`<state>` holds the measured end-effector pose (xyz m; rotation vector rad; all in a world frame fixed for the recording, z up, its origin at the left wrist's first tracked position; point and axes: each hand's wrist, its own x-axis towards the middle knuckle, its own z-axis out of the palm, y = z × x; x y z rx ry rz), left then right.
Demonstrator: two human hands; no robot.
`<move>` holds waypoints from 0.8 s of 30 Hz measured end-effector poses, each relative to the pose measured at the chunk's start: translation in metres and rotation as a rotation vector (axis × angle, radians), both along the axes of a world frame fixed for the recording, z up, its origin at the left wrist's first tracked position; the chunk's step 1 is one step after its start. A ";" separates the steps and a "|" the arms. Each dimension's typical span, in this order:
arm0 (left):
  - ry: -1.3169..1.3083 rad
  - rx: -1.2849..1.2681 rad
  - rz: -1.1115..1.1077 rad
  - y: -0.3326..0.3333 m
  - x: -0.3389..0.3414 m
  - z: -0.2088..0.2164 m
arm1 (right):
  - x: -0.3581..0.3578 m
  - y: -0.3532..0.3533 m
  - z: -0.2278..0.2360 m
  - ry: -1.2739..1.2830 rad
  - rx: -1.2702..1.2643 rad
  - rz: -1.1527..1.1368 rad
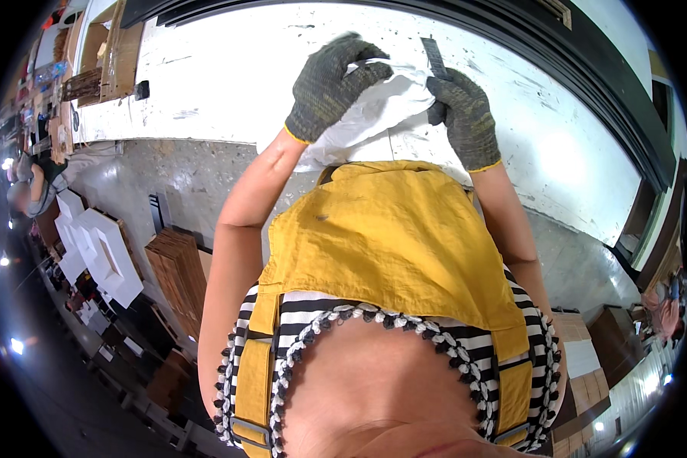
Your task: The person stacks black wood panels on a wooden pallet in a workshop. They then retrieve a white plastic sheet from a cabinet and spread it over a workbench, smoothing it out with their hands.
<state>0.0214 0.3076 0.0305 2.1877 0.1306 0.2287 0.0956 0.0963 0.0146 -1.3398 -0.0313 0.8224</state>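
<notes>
Both hands wear dark grey knitted gloves with yellow cuff edges. My left hand (332,88) is closed, its thumb and fingers curled on a crumpled white sheet (382,111), thin and soft, perhaps cloth or plastic film. The sheet hangs toward the yellow apron (389,237) and stretches across to my right hand (467,118). That hand is closed too, with a thin dark flat strip (433,57) jutting up from its fingers; the strip's kind cannot be made out. Beneath both hands lies a white, scuffed worktop (214,84).
A long black frame (466,27) curves along the worktop's far and right sides. An open cardboard box (99,46) sits at the far left. Stacked brown boards (177,271) and white panels (103,248) stand on the floor to the left. Another person (30,187) is at the left edge.
</notes>
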 end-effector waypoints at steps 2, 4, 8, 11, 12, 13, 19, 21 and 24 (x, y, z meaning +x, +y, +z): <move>0.170 -0.222 -0.041 -0.004 0.008 0.008 | 0.004 -0.007 0.004 0.049 -0.039 -0.010; 0.089 -0.289 -0.139 -0.001 0.022 0.000 | 0.006 -0.014 0.005 0.052 -0.051 -0.022; 0.214 -0.389 -0.127 -0.009 0.045 0.002 | 0.006 -0.026 0.000 -0.034 -0.041 -0.043; 0.162 -0.355 -0.192 -0.010 0.057 -0.003 | 0.005 -0.031 0.000 -0.091 -0.059 -0.069; 0.173 -0.403 -0.182 -0.011 0.060 -0.004 | 0.004 -0.032 0.000 -0.109 -0.067 -0.078; 0.198 -0.446 -0.203 -0.010 0.062 -0.007 | 0.005 -0.034 -0.002 -0.237 -0.075 -0.057; 0.200 0.025 -0.400 -0.010 0.064 0.009 | 0.010 -0.032 0.005 -0.087 -0.046 -0.097; 0.068 0.033 -0.408 -0.005 0.060 -0.002 | 0.011 -0.030 0.007 -0.092 -0.053 -0.097; 0.059 0.011 -0.258 -0.015 0.053 0.011 | 0.010 -0.028 0.013 -0.124 -0.071 -0.100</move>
